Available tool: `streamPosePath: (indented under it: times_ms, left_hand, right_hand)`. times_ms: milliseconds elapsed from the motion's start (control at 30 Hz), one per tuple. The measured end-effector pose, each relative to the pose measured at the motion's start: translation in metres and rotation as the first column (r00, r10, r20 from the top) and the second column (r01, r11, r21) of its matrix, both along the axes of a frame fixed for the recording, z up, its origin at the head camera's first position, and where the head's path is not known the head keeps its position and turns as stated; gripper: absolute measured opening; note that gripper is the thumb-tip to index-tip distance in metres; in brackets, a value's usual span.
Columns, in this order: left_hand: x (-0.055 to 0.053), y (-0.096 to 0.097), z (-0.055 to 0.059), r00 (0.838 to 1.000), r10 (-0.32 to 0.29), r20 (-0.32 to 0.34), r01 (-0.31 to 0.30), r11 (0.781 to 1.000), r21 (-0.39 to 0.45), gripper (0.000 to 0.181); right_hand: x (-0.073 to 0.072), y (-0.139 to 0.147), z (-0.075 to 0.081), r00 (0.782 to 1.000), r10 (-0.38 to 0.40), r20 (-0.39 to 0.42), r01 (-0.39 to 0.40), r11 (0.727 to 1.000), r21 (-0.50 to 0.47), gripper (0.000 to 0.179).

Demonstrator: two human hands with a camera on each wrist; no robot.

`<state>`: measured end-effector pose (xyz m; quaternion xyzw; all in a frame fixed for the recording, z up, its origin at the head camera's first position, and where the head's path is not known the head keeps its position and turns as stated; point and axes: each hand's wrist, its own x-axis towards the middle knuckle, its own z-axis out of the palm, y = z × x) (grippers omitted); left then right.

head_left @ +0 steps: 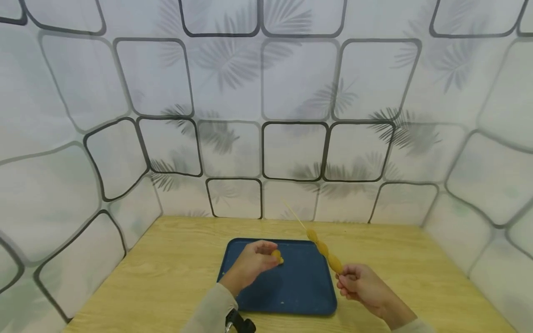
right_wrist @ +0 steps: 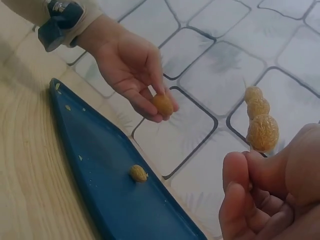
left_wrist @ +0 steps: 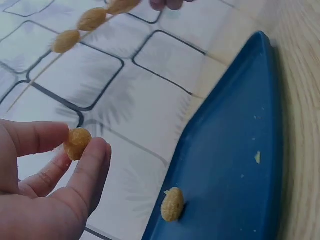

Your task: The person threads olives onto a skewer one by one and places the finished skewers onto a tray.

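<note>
My left hand (head_left: 253, 262) pinches a small wrinkled golden-brown ball of food (left_wrist: 77, 143) between thumb and fingertips, above the blue tray (head_left: 291, 289). My right hand (head_left: 363, 286) grips the lower end of a thin skewer (head_left: 296, 214) beside the tray's right edge. Three similar oval pieces (head_left: 322, 248) are threaded on it, just above the fingers. The skewer's bare, pale upper part slants up to the left, its tip apart from the left hand's piece. Another wrinkled piece (left_wrist: 172, 204) lies on the tray, partly hidden by the left hand in the head view.
Small pale crumbs (left_wrist: 257, 157) are scattered on the tray. It lies on a light wooden table (head_left: 175, 259). A patterned white curtain or wall covering (head_left: 233, 152) stands behind the table and at both sides. A dark strapped device (right_wrist: 60, 22) sits on the left wrist.
</note>
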<state>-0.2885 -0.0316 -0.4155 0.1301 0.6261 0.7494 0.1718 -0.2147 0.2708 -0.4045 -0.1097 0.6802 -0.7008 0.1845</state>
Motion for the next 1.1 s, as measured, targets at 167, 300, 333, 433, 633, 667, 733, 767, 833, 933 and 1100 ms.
streamPosePath:
  times_ms: [167,300,333,433,633,667,733,767,833,933,1100]
  left_hand:
    - [0.006,-0.009,0.009,1.0,-0.022,0.005,0.021,0.997,0.071,0.043]
    - [0.01,-0.016,0.015,1.0,-0.02,-0.021,0.021,0.998,0.067,0.043]
    - [0.011,-0.018,0.016,1.0,-0.015,-0.022,0.017,0.997,0.071,0.043]
    - [0.013,-0.021,0.019,1.0,-0.004,-0.023,0.006,0.995,0.098,0.043]
    - [0.017,-0.025,0.02,1.0,0.012,-0.019,-0.009,0.989,0.148,0.045]
    - [0.017,-0.025,0.02,0.999,0.019,-0.026,-0.015,0.989,0.147,0.045]
    - [0.017,-0.026,0.02,0.999,0.035,-0.035,-0.029,0.987,0.16,0.043]
    - [0.018,-0.027,0.021,0.999,0.039,-0.038,-0.032,0.985,0.171,0.042]
    - [0.018,-0.029,0.023,0.998,0.045,-0.034,-0.037,0.979,0.199,0.04]
    - [0.019,-0.03,0.027,0.998,0.061,-0.033,-0.052,0.974,0.223,0.039]
    - [0.02,-0.033,0.028,0.993,0.114,-0.043,-0.101,0.966,0.238,0.029]
  right_hand:
    - [0.004,0.001,0.004,0.997,0.031,-0.064,-0.027,0.997,0.07,0.012]
    - [0.005,0.006,0.003,0.992,0.053,-0.113,-0.037,0.99,0.137,0.013]
    - [0.006,0.007,0.002,0.991,0.06,-0.123,-0.042,0.988,0.146,0.013]
    - [0.008,0.01,-0.001,0.988,0.079,-0.133,-0.056,0.984,0.168,0.012]
    - [0.014,0.014,-0.008,0.986,0.097,-0.139,-0.068,0.978,0.198,0.01]
    - [0.014,0.014,-0.009,0.984,0.104,-0.146,-0.073,0.976,0.204,0.01]
    - [0.015,0.016,-0.011,0.98,0.119,-0.161,-0.083,0.973,0.216,0.01]
    - [0.016,0.017,-0.012,0.978,0.128,-0.167,-0.089,0.971,0.224,0.01]
    - [0.017,0.018,-0.014,0.975,0.14,-0.174,-0.099,0.969,0.227,0.011]
    - [0.018,0.02,-0.014,0.97,0.16,-0.185,-0.115,0.966,0.231,0.014]
    - [0.019,0.023,-0.013,0.962,0.197,-0.191,-0.156,0.965,0.213,0.02]
